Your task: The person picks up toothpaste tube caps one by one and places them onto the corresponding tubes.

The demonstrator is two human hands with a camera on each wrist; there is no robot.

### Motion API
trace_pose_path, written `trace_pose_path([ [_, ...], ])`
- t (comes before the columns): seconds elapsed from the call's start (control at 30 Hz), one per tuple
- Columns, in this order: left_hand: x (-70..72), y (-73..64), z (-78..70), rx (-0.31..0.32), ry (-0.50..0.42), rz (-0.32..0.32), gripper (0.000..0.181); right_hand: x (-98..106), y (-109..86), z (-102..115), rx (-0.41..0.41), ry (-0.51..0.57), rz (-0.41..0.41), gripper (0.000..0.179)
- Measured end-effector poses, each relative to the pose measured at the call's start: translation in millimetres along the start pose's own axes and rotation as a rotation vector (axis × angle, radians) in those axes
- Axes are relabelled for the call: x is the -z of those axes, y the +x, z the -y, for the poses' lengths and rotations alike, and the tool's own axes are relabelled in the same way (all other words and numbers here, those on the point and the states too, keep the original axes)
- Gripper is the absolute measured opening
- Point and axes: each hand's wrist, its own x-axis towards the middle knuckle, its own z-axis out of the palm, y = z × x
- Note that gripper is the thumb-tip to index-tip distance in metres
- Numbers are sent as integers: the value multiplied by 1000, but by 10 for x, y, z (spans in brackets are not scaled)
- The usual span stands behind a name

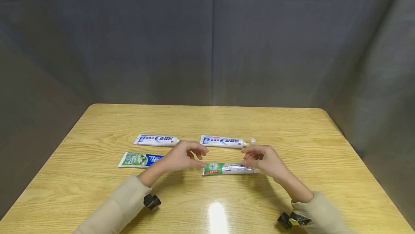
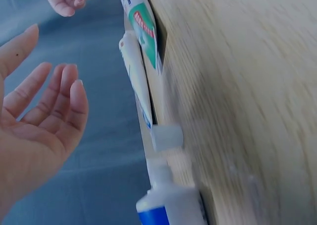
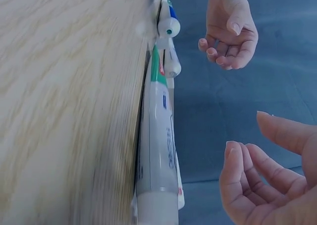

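Note:
Both hands hover above the table, fingers loosely bent and holding nothing. In the head view, a green-and-white toothpaste tube (image 1: 223,168) lies below and between my left hand (image 1: 183,156) and my right hand (image 1: 266,160). The right wrist view shows its white cap (image 3: 157,207) in place. Left of it is a blue-and-green toothpaste tube (image 1: 137,159), its nozzle end hidden by my left hand in the head view. The left wrist view shows that tube's bare white nozzle (image 2: 160,174), with a loose white cap (image 2: 167,137) near it.
Farther back lie two white-and-blue toothpaste tubes, one at left (image 1: 155,140) and one at right (image 1: 222,141). A small white cap (image 1: 253,141) sits by the right one's uncapped nozzle. The wooden table (image 1: 97,190) ends before a grey curtain (image 1: 207,46).

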Motion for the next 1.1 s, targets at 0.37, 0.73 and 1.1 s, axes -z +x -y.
trace_pose_path([
  [0.37, 182, -184, 113, -18, 2, 27, 33, -186, 97, -4, 18, 25, 21, 35],
  [0.73, 359, -369, 194, -36, -54, 28, 36, -335, 186, 14, 35, 13, 37, 35],
  [1.1, 581, -549, 306, -61, -50, 5, 43, -502, 296, 74, 78, 21, 72, 36],
])
